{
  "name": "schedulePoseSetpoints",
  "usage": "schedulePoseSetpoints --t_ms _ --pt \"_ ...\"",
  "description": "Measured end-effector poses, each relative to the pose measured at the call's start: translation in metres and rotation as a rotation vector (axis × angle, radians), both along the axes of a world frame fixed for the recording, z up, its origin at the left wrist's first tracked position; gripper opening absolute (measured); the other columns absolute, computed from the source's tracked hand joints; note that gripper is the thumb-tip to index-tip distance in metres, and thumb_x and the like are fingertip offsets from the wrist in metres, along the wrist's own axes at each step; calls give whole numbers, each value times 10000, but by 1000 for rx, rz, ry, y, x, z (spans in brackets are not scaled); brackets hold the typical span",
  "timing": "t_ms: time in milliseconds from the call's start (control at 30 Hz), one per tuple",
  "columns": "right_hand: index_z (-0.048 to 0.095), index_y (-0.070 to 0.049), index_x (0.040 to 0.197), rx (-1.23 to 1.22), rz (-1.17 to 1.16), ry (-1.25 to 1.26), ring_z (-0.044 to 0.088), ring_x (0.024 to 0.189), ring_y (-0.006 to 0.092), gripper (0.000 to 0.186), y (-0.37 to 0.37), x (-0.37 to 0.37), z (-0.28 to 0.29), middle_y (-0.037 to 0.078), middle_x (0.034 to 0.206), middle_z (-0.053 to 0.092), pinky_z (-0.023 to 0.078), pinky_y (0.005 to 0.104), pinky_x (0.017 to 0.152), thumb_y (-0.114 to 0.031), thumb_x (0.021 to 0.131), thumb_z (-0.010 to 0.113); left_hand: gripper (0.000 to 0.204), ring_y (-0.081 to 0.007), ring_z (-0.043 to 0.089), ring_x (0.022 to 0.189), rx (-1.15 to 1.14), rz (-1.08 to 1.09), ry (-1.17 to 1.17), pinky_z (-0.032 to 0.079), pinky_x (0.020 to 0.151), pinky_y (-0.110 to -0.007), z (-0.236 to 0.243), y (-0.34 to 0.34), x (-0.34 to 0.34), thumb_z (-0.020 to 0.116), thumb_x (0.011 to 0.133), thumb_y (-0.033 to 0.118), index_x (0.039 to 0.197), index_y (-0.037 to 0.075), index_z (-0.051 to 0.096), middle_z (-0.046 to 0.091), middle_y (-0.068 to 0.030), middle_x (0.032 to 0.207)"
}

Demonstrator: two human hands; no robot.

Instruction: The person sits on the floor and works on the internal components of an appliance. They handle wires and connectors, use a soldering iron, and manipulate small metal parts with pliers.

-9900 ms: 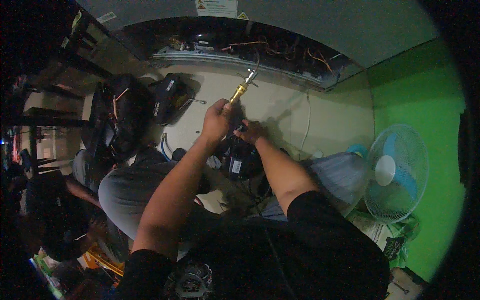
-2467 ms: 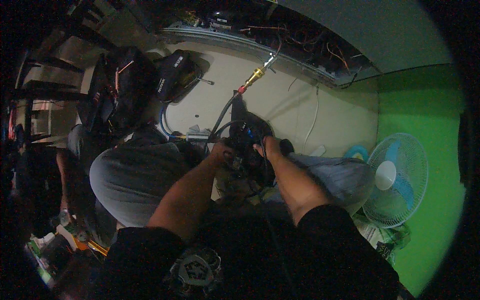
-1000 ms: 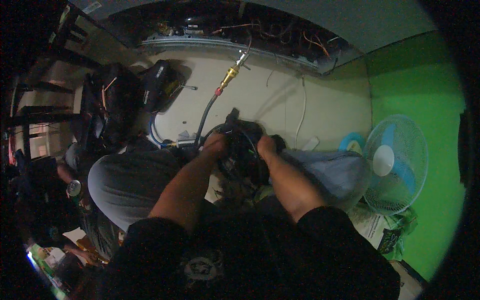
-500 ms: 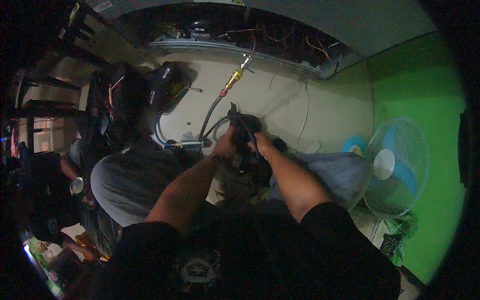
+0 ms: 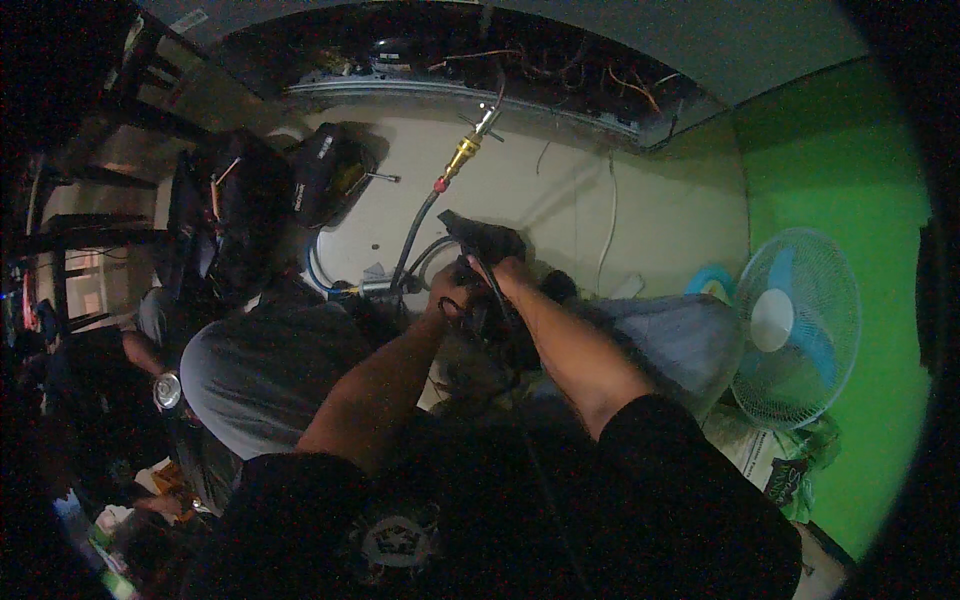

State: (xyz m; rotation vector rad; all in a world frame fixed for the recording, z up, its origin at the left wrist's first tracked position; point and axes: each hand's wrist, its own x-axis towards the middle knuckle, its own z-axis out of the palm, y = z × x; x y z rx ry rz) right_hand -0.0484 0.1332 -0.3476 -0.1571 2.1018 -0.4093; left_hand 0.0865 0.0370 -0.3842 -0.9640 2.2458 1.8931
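My left hand [image 5: 450, 292] and my right hand [image 5: 509, 274] are close together between my knees, fingers bent inward. A black cord [image 5: 492, 278] passes through my right hand's fingers and loops down by the left. What my left hand closes on is hidden in the dark. Just beyond both hands is a dark, angular object [image 5: 490, 238] whose kind I cannot make out. A black hose [image 5: 420, 228] runs from near my left hand up to a brass fitting [image 5: 463, 155], joined to a silver valve [image 5: 486, 120].
Ahead is an appliance's open base with a metal rail [image 5: 440, 91], tubing and wires. Black bags [image 5: 325, 180] lie at left; a silver cylinder [image 5: 377, 286] with a blue hose sits by my left knee. A fan [image 5: 795, 325] stands right. At far left, another person's hand holds a can [image 5: 167, 390].
My right hand has moved slightly up and left, toward my left hand. The dark object has shifted and tilted left, and the cord's loop now hangs by my left wrist.
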Motion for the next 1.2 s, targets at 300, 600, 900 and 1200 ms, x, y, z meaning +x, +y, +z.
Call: schedulePoseSetpoints --t_ms 300,600,900,1200 --pt "690 12 1165 -230 5 -95 666 1092 376 643 9 -8 -15 215 1122 712 509 437 939 -527 815 723 293 -316 680 873 -890 -383 324 543 749 -409 12 30 8 728 778 241 982 34 696 701 -152 946" --pt "623 47 1236 -65 -181 197 626 1171 420 520 25 -32 -81 266 1248 646 513 463 986 -257 816 664 353 -321 674 992 -92 -312 549 544 858 -381 -8 -22 -6 637 862 198 1134 -23 684 700 -181 1103" --pt "618 73 1215 -25 -257 54 698 919 318 548 30 -56 -45 198 1091 699 561 441 719 -261 794 725 319 -293 638 1018 18 -195 332 515 891 -366 -50 -12 -7 673 851 218 1112 35 694 665 -188 1155" --pt "613 43 1258 -89 -116 180 629 1173 355 682 7 -42 -25 209 1287 639 511 412 964 -417 785 786 315 -371 596 1051 -134 -180 269 473 938 -428 -51 24 -19 695 765 222 1050 91 719 573 -205 1225"
